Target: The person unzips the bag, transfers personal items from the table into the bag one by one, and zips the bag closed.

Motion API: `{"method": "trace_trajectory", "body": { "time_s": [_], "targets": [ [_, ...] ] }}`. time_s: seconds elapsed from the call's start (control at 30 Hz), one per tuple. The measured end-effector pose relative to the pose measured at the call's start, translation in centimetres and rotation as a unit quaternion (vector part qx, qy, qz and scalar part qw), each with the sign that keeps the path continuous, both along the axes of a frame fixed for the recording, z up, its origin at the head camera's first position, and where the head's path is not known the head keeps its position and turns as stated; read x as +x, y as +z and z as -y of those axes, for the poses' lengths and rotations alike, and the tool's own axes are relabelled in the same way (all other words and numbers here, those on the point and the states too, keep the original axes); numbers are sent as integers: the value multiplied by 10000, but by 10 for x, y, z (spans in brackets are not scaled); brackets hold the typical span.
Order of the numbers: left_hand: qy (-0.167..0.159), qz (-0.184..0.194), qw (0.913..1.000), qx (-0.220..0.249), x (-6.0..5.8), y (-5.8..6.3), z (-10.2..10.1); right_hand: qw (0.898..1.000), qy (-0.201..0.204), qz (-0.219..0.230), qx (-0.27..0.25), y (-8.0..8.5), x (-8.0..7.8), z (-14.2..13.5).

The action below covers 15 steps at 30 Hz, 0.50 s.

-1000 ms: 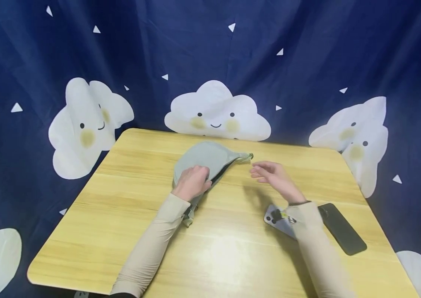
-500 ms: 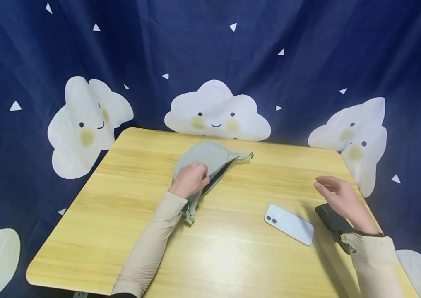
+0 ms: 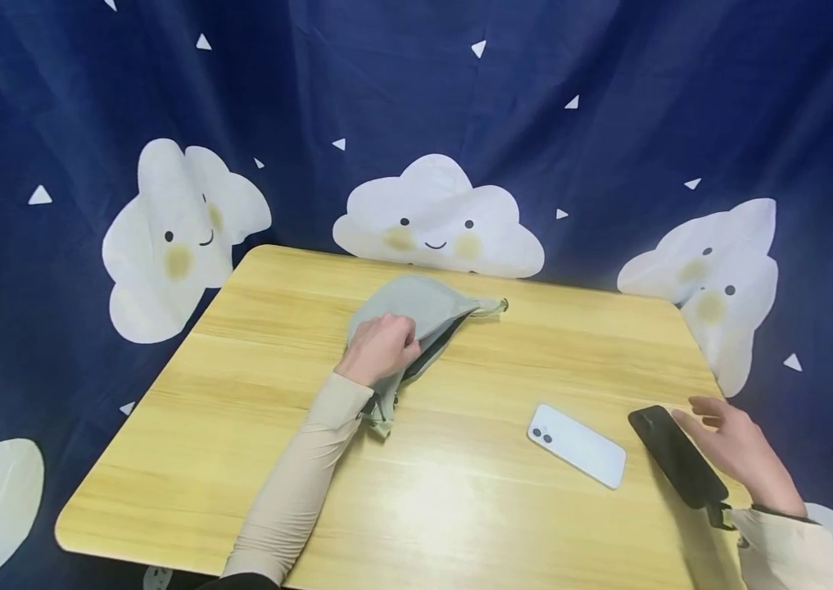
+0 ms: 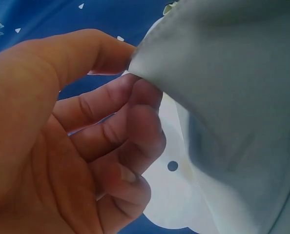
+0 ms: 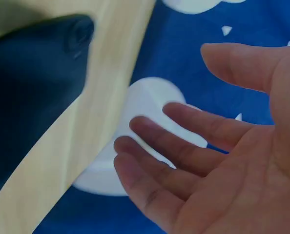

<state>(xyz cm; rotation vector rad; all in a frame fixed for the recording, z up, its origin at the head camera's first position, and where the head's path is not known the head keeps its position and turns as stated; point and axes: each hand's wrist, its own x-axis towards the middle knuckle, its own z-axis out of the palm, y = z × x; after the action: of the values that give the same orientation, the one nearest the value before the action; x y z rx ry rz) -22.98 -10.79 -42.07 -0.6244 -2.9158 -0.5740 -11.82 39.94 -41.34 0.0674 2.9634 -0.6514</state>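
Observation:
A pale grey-green waist bag [image 3: 416, 299] lies near the back middle of the table, its long opening gaping toward the right. My left hand [image 3: 381, 348] pinches the edge of that opening; in the left wrist view, thumb and forefinger meet on the cloth [image 4: 223, 73] while the other fingers curl below. My right hand [image 3: 744, 451] is over the table's right edge, just beside a black phone [image 3: 677, 455] lying flat. The right wrist view shows its fingers [image 5: 184, 151] spread and relaxed, apart from the phone's edge.
A white phone [image 3: 578, 447] lies camera side up, left of the black one. The wooden table [image 3: 239, 410] has rounded corners. Behind it hangs a dark blue curtain [image 3: 298, 74] printed with clouds and triangles.
My right hand has moved from beside the bag, over the white phone, out to the right beside the black phone. My left hand keeps hold of the bag, whose opening gapes slightly wider.

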Motion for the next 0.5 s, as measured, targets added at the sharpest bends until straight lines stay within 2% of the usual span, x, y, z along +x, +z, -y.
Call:
{"method": "trace_trajectory", "body": {
  "time_s": [0.17, 0.33, 0.5],
  "targets": [
    [-33, -8, 10000, -2, 0, 0, -1, 9979, -169, 567, 258, -16, 8, -22],
    [-57, -24, 10000, 20, -1, -2, 0, 9931, -224, 1075, 409, -33, 13, -32],
    [-34, -7, 10000, 46, -2, -2, 2, 9912, -115, 1132, 679, -46, 19, -33]
  ]
}}
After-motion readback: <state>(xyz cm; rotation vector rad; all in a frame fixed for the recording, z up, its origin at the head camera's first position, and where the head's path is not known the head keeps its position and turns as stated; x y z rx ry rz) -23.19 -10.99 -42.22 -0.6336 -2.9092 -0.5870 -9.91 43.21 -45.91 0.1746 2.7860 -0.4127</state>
